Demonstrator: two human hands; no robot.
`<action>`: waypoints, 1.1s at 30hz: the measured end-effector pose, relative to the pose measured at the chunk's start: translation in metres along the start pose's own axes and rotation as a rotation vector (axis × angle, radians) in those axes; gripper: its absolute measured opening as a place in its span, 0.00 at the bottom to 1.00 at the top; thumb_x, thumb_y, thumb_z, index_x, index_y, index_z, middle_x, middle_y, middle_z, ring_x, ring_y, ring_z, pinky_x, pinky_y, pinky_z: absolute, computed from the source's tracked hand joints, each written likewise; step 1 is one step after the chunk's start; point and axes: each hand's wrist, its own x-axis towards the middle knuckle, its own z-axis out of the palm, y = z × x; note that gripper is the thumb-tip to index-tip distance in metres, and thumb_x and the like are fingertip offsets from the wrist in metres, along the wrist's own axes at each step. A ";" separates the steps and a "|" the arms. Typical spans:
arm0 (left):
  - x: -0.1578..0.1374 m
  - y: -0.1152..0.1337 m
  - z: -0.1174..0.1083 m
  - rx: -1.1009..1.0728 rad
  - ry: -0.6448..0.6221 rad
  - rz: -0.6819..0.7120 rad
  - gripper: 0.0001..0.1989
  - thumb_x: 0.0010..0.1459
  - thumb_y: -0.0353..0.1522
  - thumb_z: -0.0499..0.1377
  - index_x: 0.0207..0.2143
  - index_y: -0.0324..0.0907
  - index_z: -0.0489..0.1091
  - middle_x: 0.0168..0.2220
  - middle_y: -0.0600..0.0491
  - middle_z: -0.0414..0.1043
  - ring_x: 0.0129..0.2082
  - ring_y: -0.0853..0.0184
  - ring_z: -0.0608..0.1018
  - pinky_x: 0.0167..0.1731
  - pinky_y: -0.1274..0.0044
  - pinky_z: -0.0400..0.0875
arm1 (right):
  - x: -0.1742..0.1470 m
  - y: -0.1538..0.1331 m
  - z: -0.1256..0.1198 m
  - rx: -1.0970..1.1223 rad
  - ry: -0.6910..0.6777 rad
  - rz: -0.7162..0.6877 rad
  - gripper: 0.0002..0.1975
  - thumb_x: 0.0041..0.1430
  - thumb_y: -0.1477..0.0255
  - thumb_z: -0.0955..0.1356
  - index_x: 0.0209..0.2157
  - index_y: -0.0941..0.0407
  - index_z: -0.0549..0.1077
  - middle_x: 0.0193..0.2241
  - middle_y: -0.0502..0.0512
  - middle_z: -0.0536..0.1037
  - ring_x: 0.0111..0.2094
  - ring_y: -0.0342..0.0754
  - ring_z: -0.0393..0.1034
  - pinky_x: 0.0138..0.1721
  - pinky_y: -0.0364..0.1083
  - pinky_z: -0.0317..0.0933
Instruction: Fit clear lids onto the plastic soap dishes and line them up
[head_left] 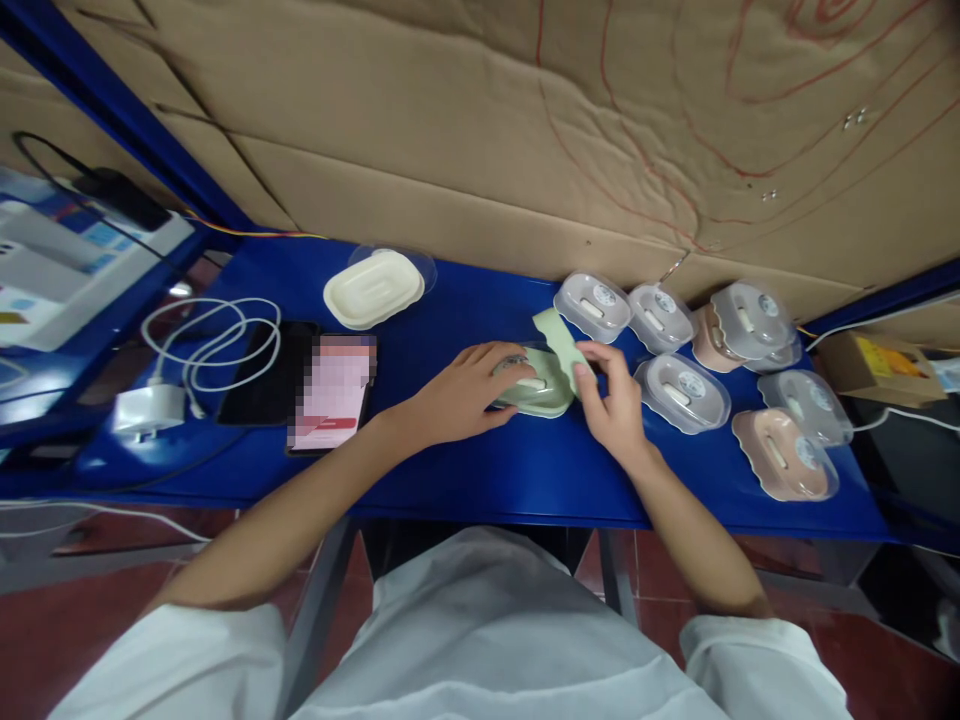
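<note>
A green soap box [551, 393] with a clear lid lies on the blue table in front of me. My left hand [480, 390] grips its left side, with fingers over the lid and the thumb along the near edge. Between the thumb and fingers of my right hand [611, 400] is a pale green wavy-edged strip [556, 340]. The strip stands up at the box's right end; whether it is attached there I cannot tell. My left hand partly covers the lid and its round sticker.
Several clear-lidded soap boxes [684, 392], grey and pink, stand to the right. A cream soap box [375, 288] sits at the back left by a clear lid. A phone [334, 390], a white charger [150, 410] and its coiled cable lie left. Cardboard [450, 130] walls the back.
</note>
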 end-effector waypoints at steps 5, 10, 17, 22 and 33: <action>0.018 0.008 0.000 0.019 -0.055 0.088 0.25 0.66 0.32 0.66 0.63 0.44 0.69 0.67 0.41 0.66 0.69 0.48 0.69 0.68 0.57 0.65 | 0.003 0.011 -0.013 -0.014 0.189 -0.014 0.16 0.78 0.60 0.63 0.59 0.51 0.72 0.52 0.62 0.82 0.52 0.56 0.79 0.53 0.56 0.75; 0.024 0.015 0.016 0.095 -0.048 0.157 0.25 0.68 0.39 0.66 0.64 0.45 0.69 0.67 0.38 0.67 0.67 0.45 0.71 0.66 0.54 0.66 | 0.013 0.013 -0.005 -0.129 -0.025 -0.084 0.14 0.77 0.61 0.64 0.52 0.49 0.79 0.50 0.58 0.85 0.53 0.57 0.79 0.59 0.61 0.72; 0.013 0.012 0.015 0.093 -0.015 0.142 0.23 0.68 0.35 0.64 0.63 0.44 0.71 0.67 0.39 0.68 0.66 0.46 0.71 0.63 0.56 0.70 | 0.031 0.023 0.005 -0.106 -0.007 -0.117 0.15 0.77 0.64 0.63 0.50 0.48 0.81 0.56 0.56 0.83 0.63 0.57 0.74 0.67 0.65 0.66; 0.014 0.006 0.008 0.103 0.019 0.029 0.23 0.65 0.32 0.63 0.62 0.45 0.71 0.66 0.40 0.69 0.67 0.46 0.71 0.65 0.55 0.68 | 0.013 0.018 -0.004 -0.137 -0.286 -0.208 0.20 0.74 0.57 0.68 0.63 0.45 0.75 0.66 0.57 0.75 0.70 0.62 0.67 0.71 0.68 0.61; 0.010 -0.020 0.002 -0.082 0.048 0.061 0.20 0.65 0.29 0.63 0.59 0.45 0.71 0.65 0.44 0.68 0.67 0.51 0.71 0.69 0.57 0.65 | 0.002 0.040 0.015 0.099 -0.441 -0.099 0.62 0.65 0.58 0.77 0.80 0.43 0.29 0.81 0.61 0.33 0.81 0.65 0.32 0.74 0.71 0.54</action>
